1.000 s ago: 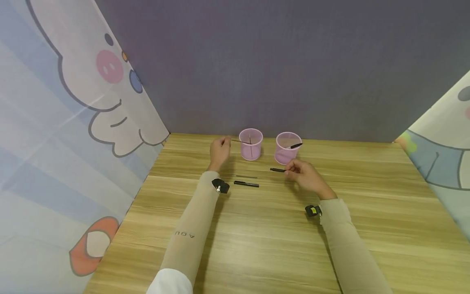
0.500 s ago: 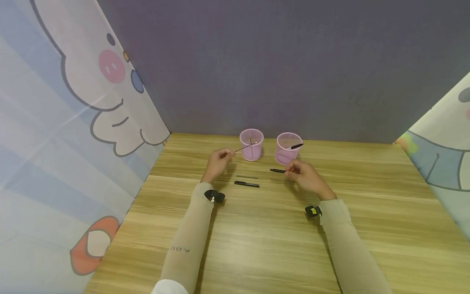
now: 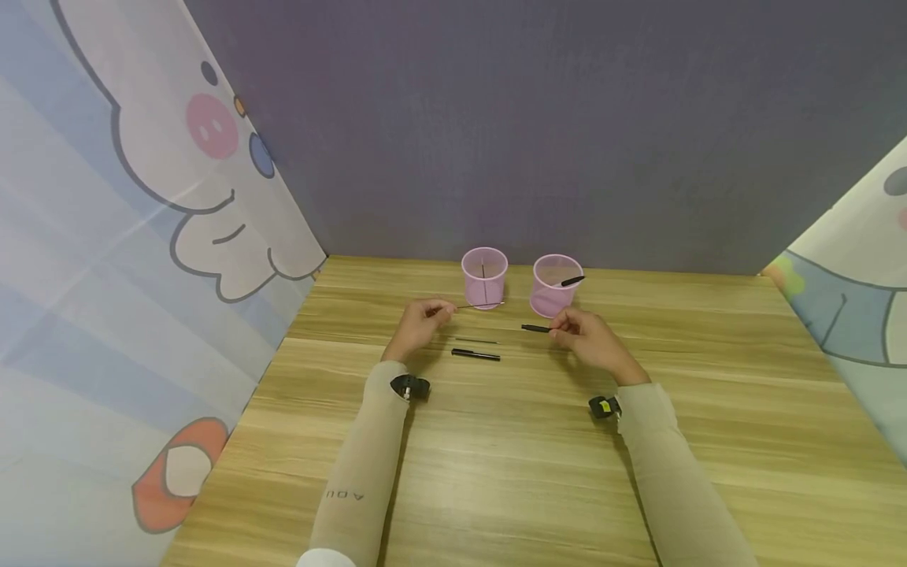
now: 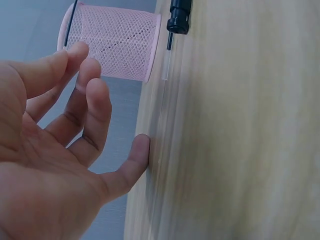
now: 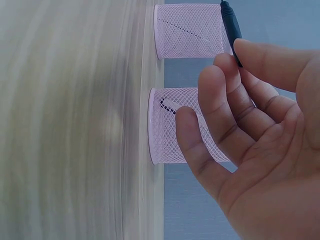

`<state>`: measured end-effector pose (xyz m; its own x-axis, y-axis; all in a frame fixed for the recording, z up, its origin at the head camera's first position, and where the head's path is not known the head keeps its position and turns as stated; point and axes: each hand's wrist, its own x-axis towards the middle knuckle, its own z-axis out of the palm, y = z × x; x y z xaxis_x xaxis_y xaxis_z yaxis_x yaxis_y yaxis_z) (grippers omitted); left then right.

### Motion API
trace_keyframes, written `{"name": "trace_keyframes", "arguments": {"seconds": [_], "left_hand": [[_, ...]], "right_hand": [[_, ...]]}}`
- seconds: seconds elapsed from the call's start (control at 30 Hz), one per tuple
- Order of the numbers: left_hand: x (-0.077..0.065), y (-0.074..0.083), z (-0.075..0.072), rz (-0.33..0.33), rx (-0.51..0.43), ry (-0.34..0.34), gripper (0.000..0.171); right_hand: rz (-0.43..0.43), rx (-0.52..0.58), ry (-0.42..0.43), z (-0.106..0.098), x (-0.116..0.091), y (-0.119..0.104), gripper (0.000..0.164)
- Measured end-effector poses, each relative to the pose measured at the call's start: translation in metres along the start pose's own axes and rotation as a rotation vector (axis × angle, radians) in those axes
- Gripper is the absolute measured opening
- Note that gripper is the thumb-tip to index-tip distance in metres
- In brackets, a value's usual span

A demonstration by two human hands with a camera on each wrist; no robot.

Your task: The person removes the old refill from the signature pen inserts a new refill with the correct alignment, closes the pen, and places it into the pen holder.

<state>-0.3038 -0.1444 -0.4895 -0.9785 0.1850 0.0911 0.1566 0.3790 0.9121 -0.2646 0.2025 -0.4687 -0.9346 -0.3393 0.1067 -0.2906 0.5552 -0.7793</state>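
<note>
My left hand (image 3: 418,324) pinches a thin dark pen refill (image 3: 482,305) between thumb and fingertips, its far end pointing right in front of the left pink mesh cup (image 3: 471,290). My right hand (image 3: 591,340) pinches a black pen barrel (image 3: 534,327), which points left, just in front of the right pink mesh cup (image 3: 544,302). Between the hands, a second thin refill (image 3: 478,341) lies on the table, with a black pen (image 3: 475,355) with a clip nearer me. In the right wrist view, thumb and fingertips hold one end of the barrel (image 5: 230,25).
Inside the left cup stands a thin dark stick (image 3: 484,272). A black-ended pen (image 3: 572,280) leans in the right cup, sticking over its rim. Behind the cups, a grey wall (image 3: 538,142) rises at the back edge of the wooden table (image 3: 496,457).
My left hand has come back toward me from beside the left cup, bringing the refill from the rim down to the cup's front. My right hand stays put with the barrel.
</note>
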Motion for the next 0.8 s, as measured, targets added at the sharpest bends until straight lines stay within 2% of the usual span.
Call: {"name": "trace_keyframes", "arguments": {"seconds": [0.3,0.53,0.8], "left_hand": [[-0.005,0.005,0.001,0.003,0.026,0.016,0.015],[-0.008,0.014,0.0,0.007,0.021,0.001,0.013],[-0.01,0.016,0.002,-0.003,0.049,-0.012,0.012]], "right_hand": [[0.0,0.006,0.002,0.001,0.0,0.0,0.008],[0.003,0.027,0.02,0.003,0.001,0.0,0.007],[0.01,0.032,0.018,0.003,0.001,-0.001,0.007]]}}
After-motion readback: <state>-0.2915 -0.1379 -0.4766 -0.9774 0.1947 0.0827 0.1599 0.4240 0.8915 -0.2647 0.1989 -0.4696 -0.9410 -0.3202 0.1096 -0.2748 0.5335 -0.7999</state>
